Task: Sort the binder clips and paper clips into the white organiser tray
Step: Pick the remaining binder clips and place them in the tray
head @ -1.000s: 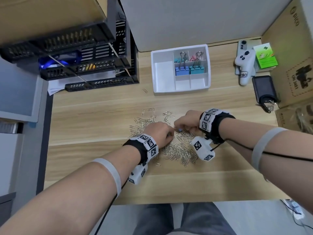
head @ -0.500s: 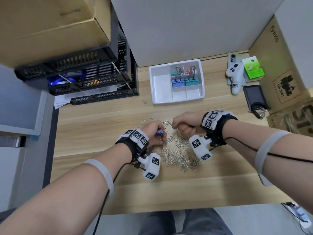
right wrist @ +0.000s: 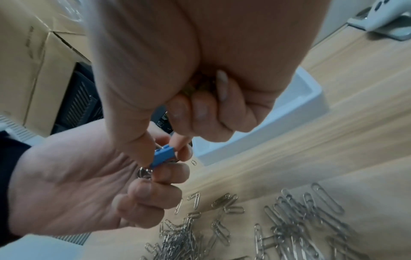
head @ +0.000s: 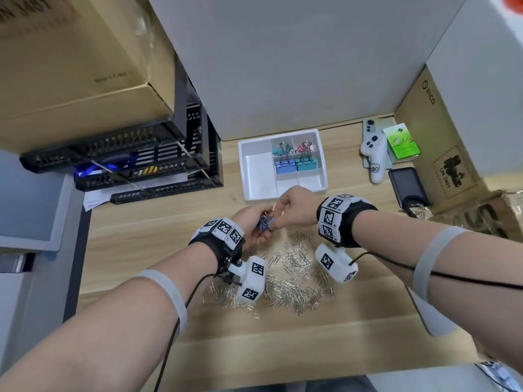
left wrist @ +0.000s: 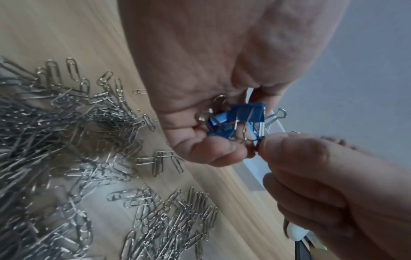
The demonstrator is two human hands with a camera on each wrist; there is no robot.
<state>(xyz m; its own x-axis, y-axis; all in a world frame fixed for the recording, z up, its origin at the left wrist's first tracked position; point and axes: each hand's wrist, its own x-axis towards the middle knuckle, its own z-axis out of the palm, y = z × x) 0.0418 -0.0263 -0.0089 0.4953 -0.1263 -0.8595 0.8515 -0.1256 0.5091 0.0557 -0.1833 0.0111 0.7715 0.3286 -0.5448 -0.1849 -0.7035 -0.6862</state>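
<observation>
Left hand [head: 252,223] grips blue clips [left wrist: 239,121]; right hand [head: 294,207] pinches one's wire loop. Next: into tray [head: 256,176].

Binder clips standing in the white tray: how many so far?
2: a blue binder clip and a teal binder clip, side by side in the white organiser tray's middle compartments. Coloured bits behind them are unclear.

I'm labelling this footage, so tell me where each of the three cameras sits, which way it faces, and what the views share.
Head: worn on the head, looking forward and down at the desk, white organiser tray and paper clips; both forearms, left hand and right hand show.
Left wrist: looks along the left palm at the blue binder clips it holds; right fingertips show.
Right wrist: looks along the right hand at the clips; left palm shows.
Shared: all three show the binder clips, paper clips and tray.
</observation>
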